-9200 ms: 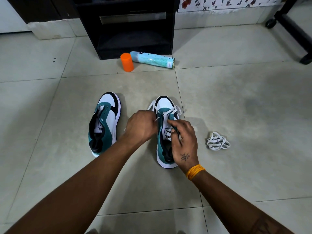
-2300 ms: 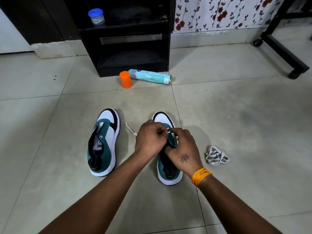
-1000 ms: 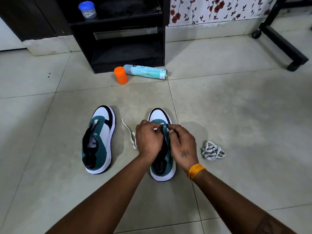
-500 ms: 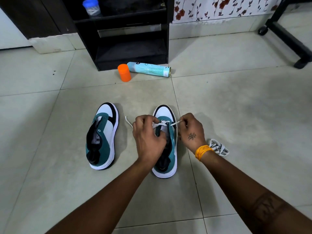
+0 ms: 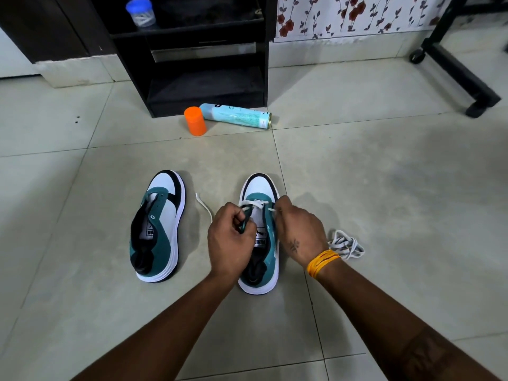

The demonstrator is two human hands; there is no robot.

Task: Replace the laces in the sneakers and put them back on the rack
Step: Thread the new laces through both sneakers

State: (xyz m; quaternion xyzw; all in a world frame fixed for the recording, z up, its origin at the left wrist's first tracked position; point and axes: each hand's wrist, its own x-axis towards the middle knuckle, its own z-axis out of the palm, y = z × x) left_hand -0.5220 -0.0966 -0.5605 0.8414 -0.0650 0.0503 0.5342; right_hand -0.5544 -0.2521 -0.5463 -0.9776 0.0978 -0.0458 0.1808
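You are looking down at a pale tiled floor (image 5: 371,188), with a black rack (image 5: 206,78) standing against the far wall, well beyond both hands. Directly under your hands lies the right sneaker (image 5: 261,235), its long axis running straight away from you, toe toward the rack and heel toward your wrists. Your left hand (image 5: 231,243) is curled around the left eyelet flap near the lowest holes, pinching it up, while your right hand (image 5: 299,229) pinches the white lace (image 5: 257,203) at the right eyelet row; the lace crosses only the lowest part of the throat, and its loose end trails out past your left hand across the tile. By my reading, you are only at the first crossings, so the next threading runs back along the shoe's axis toward you, and both hands sit equally near the open eyelets. The left sneaker (image 5: 159,226) lies to the outside of your left hand, parallel to the first and unlaced as far as can be seen. A bundled lace (image 5: 345,244) rests just beside your right wrist. An orange cap (image 5: 195,121) and a toppled spray can (image 5: 236,116) lie far ahead, at the rack's foot.
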